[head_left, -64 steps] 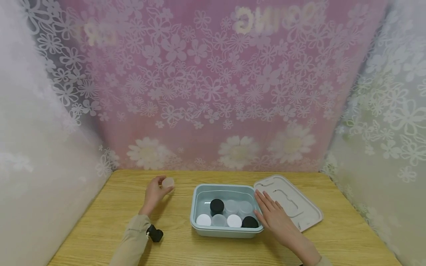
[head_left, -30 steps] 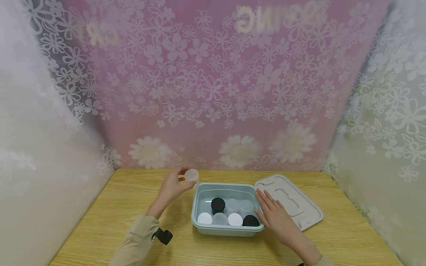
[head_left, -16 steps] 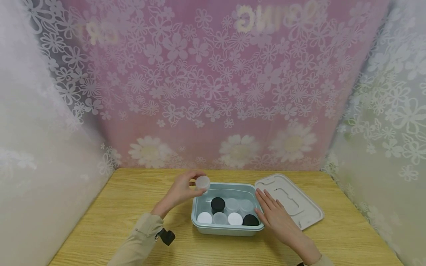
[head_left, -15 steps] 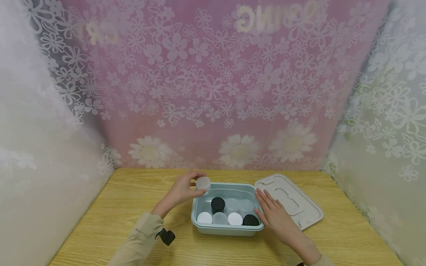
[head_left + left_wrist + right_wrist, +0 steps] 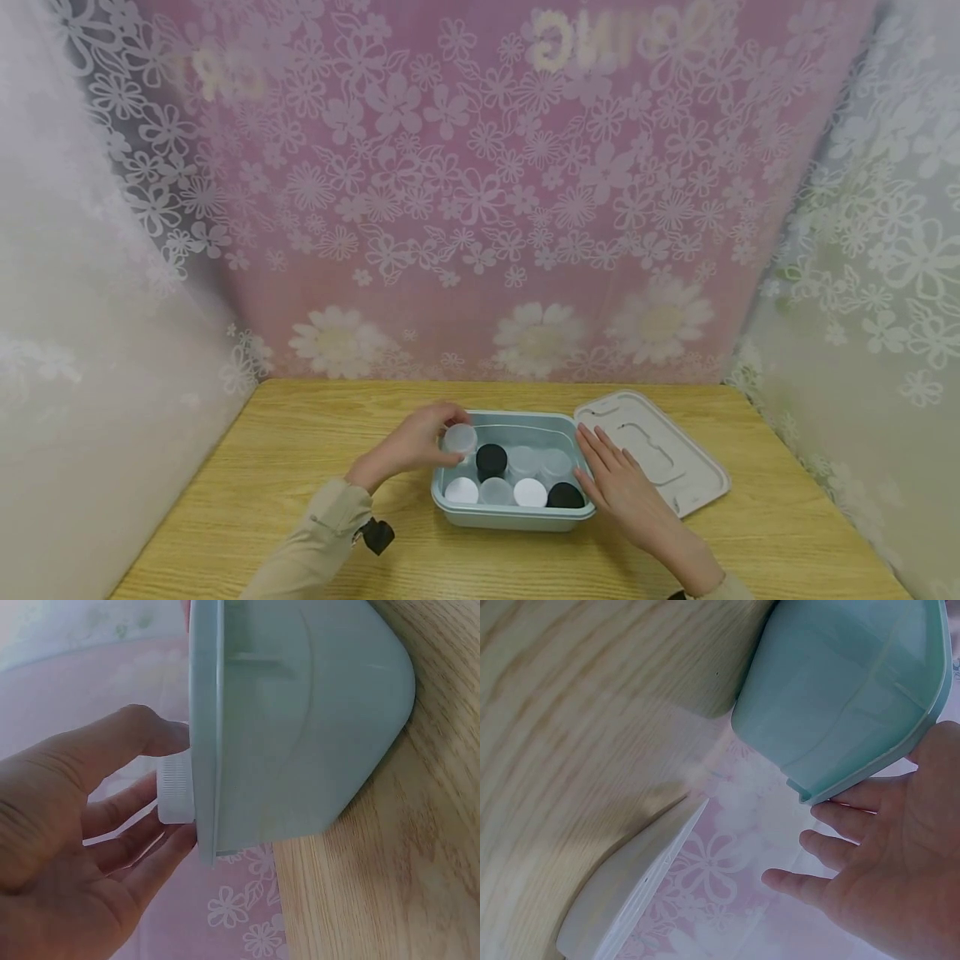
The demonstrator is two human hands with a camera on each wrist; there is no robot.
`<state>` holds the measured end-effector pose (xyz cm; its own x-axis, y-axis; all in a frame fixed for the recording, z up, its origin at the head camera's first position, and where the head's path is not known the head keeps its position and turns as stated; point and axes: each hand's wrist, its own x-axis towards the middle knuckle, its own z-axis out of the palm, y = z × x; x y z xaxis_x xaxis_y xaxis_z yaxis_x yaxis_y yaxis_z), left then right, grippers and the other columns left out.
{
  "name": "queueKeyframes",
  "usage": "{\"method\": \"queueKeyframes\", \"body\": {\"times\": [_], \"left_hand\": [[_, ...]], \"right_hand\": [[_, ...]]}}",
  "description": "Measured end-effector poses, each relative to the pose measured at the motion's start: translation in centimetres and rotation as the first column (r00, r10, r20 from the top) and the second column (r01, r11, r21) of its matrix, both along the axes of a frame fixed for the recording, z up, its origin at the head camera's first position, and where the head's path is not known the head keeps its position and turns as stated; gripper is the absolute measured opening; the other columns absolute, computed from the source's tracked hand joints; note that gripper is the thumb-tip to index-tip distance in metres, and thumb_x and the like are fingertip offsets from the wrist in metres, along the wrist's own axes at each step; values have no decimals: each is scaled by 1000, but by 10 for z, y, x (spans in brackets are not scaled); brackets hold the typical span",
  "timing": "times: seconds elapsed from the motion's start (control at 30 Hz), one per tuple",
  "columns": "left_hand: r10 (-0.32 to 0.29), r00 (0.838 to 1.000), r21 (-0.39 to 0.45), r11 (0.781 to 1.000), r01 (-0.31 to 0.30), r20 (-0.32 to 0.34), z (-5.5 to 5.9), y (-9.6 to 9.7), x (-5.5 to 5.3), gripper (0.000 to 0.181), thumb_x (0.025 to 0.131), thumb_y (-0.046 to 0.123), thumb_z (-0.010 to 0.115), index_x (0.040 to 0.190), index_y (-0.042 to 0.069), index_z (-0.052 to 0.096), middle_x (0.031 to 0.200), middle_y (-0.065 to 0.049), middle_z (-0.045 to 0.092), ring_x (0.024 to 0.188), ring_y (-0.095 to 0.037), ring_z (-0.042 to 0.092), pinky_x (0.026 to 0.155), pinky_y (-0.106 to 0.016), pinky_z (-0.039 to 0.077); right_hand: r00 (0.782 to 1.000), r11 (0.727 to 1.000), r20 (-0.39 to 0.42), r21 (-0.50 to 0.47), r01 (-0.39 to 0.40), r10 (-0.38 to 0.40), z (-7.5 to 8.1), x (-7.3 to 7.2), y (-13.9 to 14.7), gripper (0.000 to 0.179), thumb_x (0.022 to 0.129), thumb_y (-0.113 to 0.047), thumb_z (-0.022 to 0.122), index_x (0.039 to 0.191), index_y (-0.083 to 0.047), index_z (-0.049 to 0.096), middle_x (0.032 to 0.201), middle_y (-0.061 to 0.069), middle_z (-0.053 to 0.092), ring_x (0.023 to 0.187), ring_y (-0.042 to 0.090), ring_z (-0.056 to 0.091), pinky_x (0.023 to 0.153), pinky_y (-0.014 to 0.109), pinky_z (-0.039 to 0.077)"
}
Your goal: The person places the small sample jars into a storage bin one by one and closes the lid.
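Observation:
My left hand [image 5: 417,442] pinches a small clear jar [image 5: 460,439] with a frosted lid between thumb and fingers, at the back left corner of the pale blue plastic box [image 5: 512,521]. In the left wrist view the jar's ribbed lid [image 5: 175,787] shows just above the box rim; its lower part is hidden behind the wall. Inside the box stand several jars: black-lidded [image 5: 491,460], white-lidded [image 5: 530,493] and frosted-lidded [image 5: 496,492]. My right hand [image 5: 626,500] rests with straight fingers against the right rim of the box.
A whitish box lid [image 5: 690,467] lies on the wooden table [image 5: 322,417] right of the box, partly beneath my right hand in the head view. Flower-patterned curtains [image 5: 480,208] close off the back and both sides.
My left hand has carried the clear jar from the table's left side rightward over the box rim, then down into the back left corner. The right hand keeps its place on the rim.

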<state>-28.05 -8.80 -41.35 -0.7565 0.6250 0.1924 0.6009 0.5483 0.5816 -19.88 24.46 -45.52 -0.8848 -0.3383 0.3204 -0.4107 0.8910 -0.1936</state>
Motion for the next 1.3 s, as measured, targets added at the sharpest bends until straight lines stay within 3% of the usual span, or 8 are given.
{"method": "queueKeyframes", "body": {"times": [0.27, 0.53, 0.8, 1.0, 1.3], "left_hand": [[3, 999, -120, 993, -9, -47, -2, 6, -1, 42, 81, 10, 84, 119, 7, 66, 115, -4, 65, 101, -21, 63, 83, -35, 57], [-32, 996, -216, 976, 13, -87, 4, 14, 4, 42, 82, 7, 84, 119, 1, 67, 114, -10, 65, 102, -26, 63, 86, -40, 56], [-23, 996, -326, 945, -6, -86, 6, 22, 6, 38, 81, 4, 84, 116, 6, 69, 112, -8, 62, 100, -26, 63, 84, -38, 56], [-14, 992, -413, 910, -41, -129, 3, 29, 6, 39, 80, 5, 86, 115, 6, 69, 116, -8, 65, 105, -25, 64, 91, -36, 56], [-21, 981, -441, 895, -67, -192, -1, 35, 8, 36, 75, -3, 86, 108, 5, 73, 108, -6, 67, 102, -22, 64, 88, -30, 57]], "right_hand": [[1000, 1000, 0, 6, 2, -2, 0, 0, 0, 60, 106, -30, 55, 155, -1, 38, 158, 16, 40, 147, 39, 35, 110, 67, 37], [1000, 1000, -3, 1, -6, 6, -1, 0, 0, 59, 105, -29, 55, 155, 0, 38, 158, 17, 40, 147, 39, 35, 110, 67, 37], [1000, 1000, -2, 0, -9, 9, 0, 0, 0, 60, 105, -28, 56, 155, 0, 38, 158, 17, 40, 146, 40, 35, 110, 68, 37], [1000, 1000, 6, -1, 0, 0, -1, 0, -1, 59, 105, -29, 56, 155, -1, 39, 158, 17, 41, 146, 40, 35, 110, 68, 36], [1000, 1000, 6, 0, 3, -3, -1, 0, -1, 60, 105, -29, 56, 155, -1, 38, 158, 17, 40, 147, 39, 34, 110, 69, 36]]}}
